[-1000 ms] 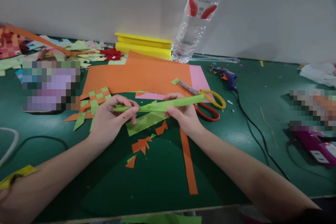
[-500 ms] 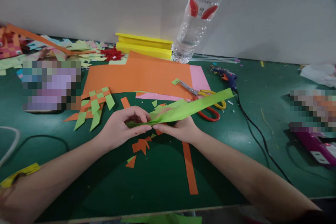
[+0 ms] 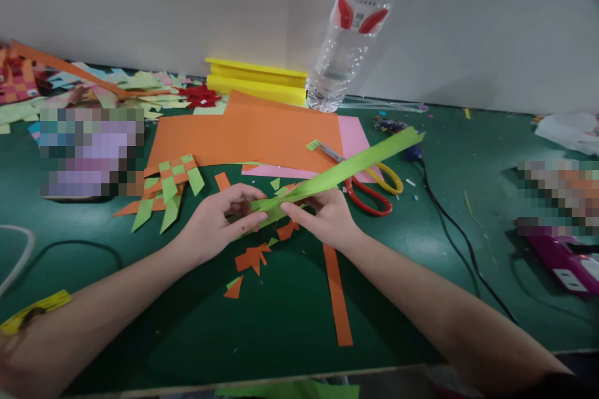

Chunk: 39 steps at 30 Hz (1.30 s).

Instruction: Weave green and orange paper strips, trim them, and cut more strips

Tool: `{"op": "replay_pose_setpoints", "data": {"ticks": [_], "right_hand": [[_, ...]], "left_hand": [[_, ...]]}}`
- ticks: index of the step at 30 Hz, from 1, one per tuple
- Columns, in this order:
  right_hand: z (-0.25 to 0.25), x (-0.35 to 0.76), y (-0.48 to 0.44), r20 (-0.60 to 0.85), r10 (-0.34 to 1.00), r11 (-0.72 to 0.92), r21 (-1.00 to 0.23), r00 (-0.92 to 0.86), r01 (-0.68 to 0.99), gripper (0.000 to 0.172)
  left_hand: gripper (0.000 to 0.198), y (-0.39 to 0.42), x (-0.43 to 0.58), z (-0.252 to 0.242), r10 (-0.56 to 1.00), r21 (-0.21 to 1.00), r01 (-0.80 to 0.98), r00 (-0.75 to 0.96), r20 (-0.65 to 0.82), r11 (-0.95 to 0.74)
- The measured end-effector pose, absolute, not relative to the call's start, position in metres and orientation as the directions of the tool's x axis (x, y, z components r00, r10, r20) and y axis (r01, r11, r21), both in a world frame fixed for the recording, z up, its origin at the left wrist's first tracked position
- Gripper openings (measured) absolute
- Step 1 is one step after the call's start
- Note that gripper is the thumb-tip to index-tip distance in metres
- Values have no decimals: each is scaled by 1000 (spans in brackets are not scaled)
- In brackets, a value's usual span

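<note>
A long green paper strip (image 3: 360, 163) slants up to the right across both hands. My left hand (image 3: 227, 215) pinches its lower left end between thumb and fingers. My right hand (image 3: 322, 212) grips it near the middle, thumb on top and fingers partly hidden behind. Red- and yellow-handled scissors (image 3: 369, 202) lie behind the strip, which covers part of them. To the left rests a woven orange and green paper piece (image 3: 175, 181). Orange scraps (image 3: 253, 259) lie below my hands, and an orange strip (image 3: 337, 299) lies below my right wrist.
Orange sheets (image 3: 262, 131) lie over pink paper behind my hands. Farther back are a yellow holder (image 3: 257, 82) and a tall water bottle (image 3: 346, 43). A blue glue gun (image 3: 414, 151) trails a black cord at right. A phone (image 3: 93, 156) is at left, with paper scraps (image 3: 154, 81) behind.
The strip's right end has risen and now crosses the glue gun. My right hand has shifted slightly, and the strip between my hands is tilted differently.
</note>
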State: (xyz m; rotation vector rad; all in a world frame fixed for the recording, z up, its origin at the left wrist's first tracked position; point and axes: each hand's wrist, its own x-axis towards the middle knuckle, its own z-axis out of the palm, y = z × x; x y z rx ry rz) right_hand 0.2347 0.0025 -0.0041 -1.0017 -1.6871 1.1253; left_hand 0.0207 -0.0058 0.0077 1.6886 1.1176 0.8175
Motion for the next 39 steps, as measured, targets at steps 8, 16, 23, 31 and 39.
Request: {"op": "replay_pose_setpoints", "data": {"ticks": [8,16,23,31,39], "right_hand": [[0,233,4,211,921,250,-965,-326,81,12],[-3,231,5,329,883,361,-932,-334,37,14],[2,231,4,255,886,295,-954,-388,46,7],[5,231,3,219,895,259,-964,-389,54,12],[1,230,1,152,930,181,-982,-336,59,11]], "left_hand": [[11,-6,20,9,940,919,348,335,62,-184],[13,-7,18,10,925,897,369,365,101,-243],[13,-6,19,10,924,895,380,374,83,-235],[13,-5,21,12,923,897,376,375,82,-232],[16,-7,21,12,931,876,430,360,55,-218]]}}
